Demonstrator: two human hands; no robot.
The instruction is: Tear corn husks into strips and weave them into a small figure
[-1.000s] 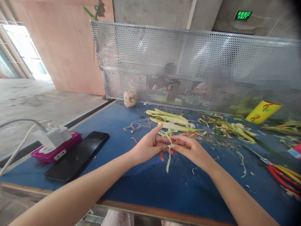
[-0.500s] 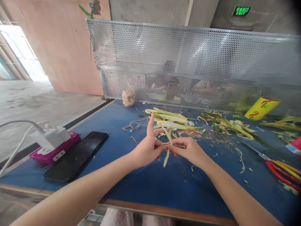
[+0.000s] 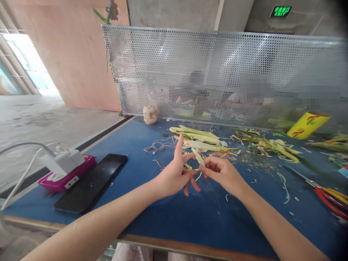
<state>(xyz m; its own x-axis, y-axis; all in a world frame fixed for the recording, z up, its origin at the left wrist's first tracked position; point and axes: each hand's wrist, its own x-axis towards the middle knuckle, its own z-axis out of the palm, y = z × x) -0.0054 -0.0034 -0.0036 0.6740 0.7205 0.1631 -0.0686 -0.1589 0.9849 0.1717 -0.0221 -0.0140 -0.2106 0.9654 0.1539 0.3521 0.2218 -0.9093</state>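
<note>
Both my hands meet over the middle of the blue table (image 3: 174, 217). My left hand (image 3: 174, 174) pinches a thin pale leaf strip (image 3: 198, 157) with thumb and a finger while its other fingers spread apart. My right hand (image 3: 221, 172) is curled closed and grips the same strip from the right. The strip's short end sticks up between the two hands. Just behind them lies a bundle of pale green leaf strips (image 3: 198, 139).
A black phone (image 3: 91, 183) and a pink box with a white charger (image 3: 63, 168) lie at left. Scissors with red and yellow handles (image 3: 326, 192) lie at right among leaf scraps. A yellow can (image 3: 307, 125) and a perforated metal screen (image 3: 223, 76) stand behind; people sit beyond it.
The hanging lower end of the strip has been drawn up, so it no longer dangles below my hands. My left forefinger has lifted and the fingers have spread.
</note>
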